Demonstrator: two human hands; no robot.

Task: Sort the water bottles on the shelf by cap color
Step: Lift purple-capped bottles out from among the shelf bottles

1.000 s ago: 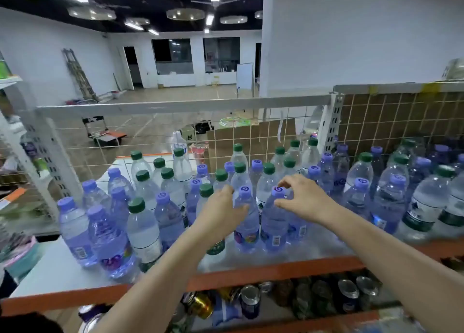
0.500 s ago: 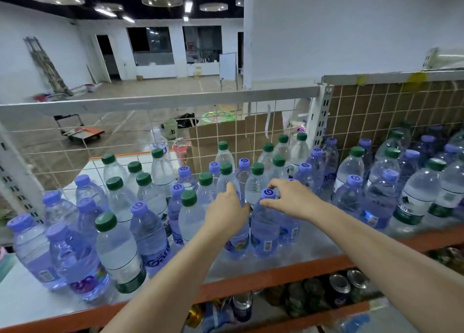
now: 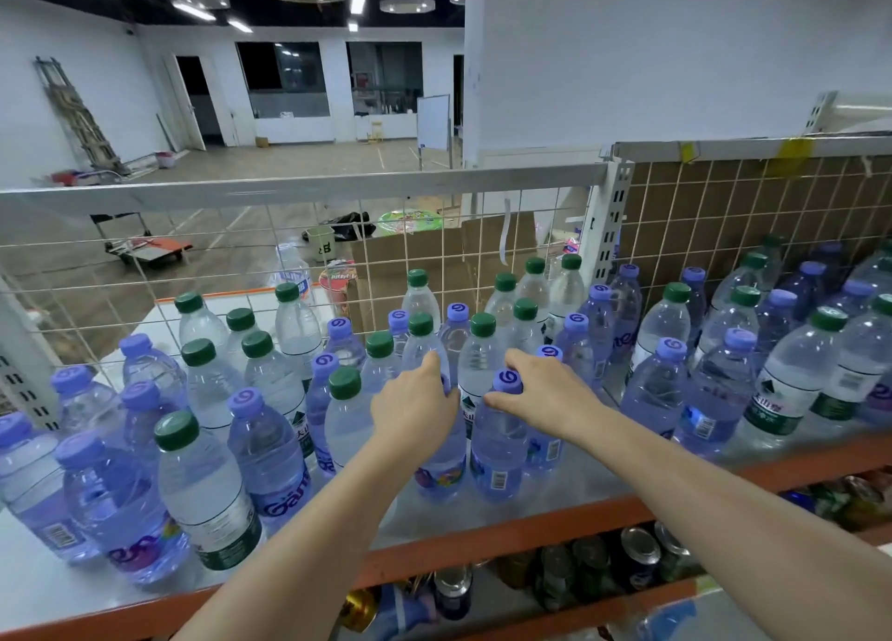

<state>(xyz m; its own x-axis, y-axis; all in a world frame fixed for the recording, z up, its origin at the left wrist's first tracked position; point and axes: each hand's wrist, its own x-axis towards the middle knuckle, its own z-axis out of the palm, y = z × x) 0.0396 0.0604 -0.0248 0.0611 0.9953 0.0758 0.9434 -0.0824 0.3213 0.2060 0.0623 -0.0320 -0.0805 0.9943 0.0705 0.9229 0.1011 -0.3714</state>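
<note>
Head view: green- and purple-capped bottles stand mixed on the shelf (image 3: pixel 482 539). The left hand (image 3: pixel 415 406) wraps the top of a purple bottle (image 3: pixel 437 466) near the front middle (its cap is hidden under the palm). The right hand (image 3: pixel 540 389) pinches the neck of the next purple-capped bottle (image 3: pixel 499 442), just to the right, thumb under the cap. Both bottles stand upright, directly beneath their hands, touching each other. Either could be lifted straight up, though close neighbours may tip.
</note>
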